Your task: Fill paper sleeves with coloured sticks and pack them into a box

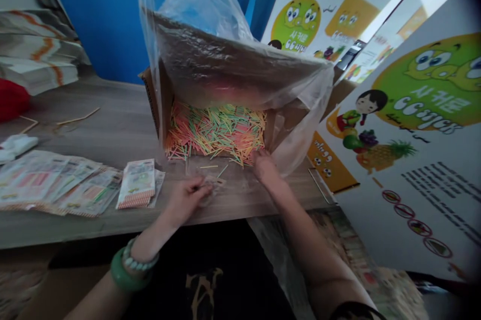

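A cardboard box [150, 104] lined with clear plastic [315, 104] lies open toward me, full of thin pink, green, yellow and orange sticks [221, 129]. My left hand [190, 197] is closed at the table edge in front of the box, its fingertips pinching the clear plastic. Two or three loose sticks [208, 167] lie on the plastic just beyond it. At the box's front right corner, my right hand [264, 167] touches the edge of the stick pile; its fingertips are partly hidden and blurred, so any stick in them cannot be made out.
Left on the table [112, 104] are a neat stack of small printed packets [137, 182] and a spread of flat packets [48, 180]. Farther left are a red item [13, 99] and bundled stacks [37, 54]. Large printed cartons [421, 109] stand at the right.
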